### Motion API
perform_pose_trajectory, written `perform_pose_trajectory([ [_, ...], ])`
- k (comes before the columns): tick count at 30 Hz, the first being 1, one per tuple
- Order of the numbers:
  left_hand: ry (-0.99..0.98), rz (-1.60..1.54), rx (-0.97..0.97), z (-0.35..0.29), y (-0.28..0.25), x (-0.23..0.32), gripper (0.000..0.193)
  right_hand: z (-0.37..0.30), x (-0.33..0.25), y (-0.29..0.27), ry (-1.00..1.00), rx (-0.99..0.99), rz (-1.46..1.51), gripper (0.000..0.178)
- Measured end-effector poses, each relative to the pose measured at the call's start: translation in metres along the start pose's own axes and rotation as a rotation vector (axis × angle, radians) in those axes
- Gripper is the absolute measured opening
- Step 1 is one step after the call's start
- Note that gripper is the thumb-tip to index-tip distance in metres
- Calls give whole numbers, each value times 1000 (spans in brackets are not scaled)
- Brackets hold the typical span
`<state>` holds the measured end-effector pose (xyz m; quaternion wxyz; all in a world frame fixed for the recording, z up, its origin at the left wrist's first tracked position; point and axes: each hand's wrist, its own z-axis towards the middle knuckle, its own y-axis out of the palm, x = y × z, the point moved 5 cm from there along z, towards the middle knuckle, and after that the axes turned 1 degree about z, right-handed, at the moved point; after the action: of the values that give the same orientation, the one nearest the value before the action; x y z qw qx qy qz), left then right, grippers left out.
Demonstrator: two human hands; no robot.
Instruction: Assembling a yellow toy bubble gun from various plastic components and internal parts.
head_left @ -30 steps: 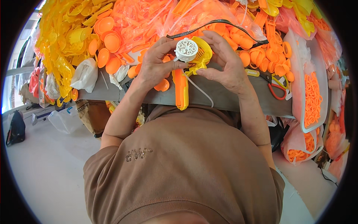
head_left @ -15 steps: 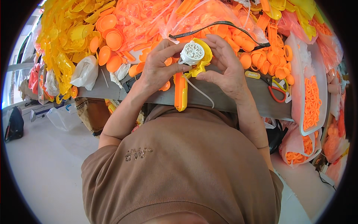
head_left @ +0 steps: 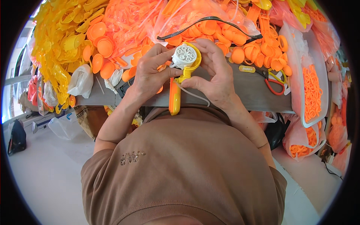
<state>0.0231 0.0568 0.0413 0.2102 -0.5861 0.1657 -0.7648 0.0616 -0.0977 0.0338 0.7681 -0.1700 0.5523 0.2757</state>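
Over the table's near edge I hold a toy bubble gun with a yellow and orange handle that points down towards me. My left hand pinches its white round nozzle, which has several small rings on its face. Around the right side of the nozzle curves a yellow shell. My right hand is closed round that shell, thumb low near the handle's top and fingers behind. A thin clear tube hangs from the gun, its end loose.
Yellow plastic parts are heaped at the left, orange cups beside them. A black strip lies across bagged orange parts. Scissors with red and yellow handles lie right, near a clear bin of small orange rings.
The nozzle now sits further inside the yellow shell, and the shell has turned more upright around it. Both hands keep their hold; the whole view has shifted slightly.
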Motion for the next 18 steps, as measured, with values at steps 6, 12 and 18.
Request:
perform_pose_trajectory([
  [6,259,257,38,11,36,26,44,-27,13,-42,123,-32,-206,80],
  [12,436,452,-60,20,74,34,39,-57,28,-64,260,80,-435,74],
  [18,376,522,-11,21,78,14,43,-51,31,-55,87,167,-778,69],
])
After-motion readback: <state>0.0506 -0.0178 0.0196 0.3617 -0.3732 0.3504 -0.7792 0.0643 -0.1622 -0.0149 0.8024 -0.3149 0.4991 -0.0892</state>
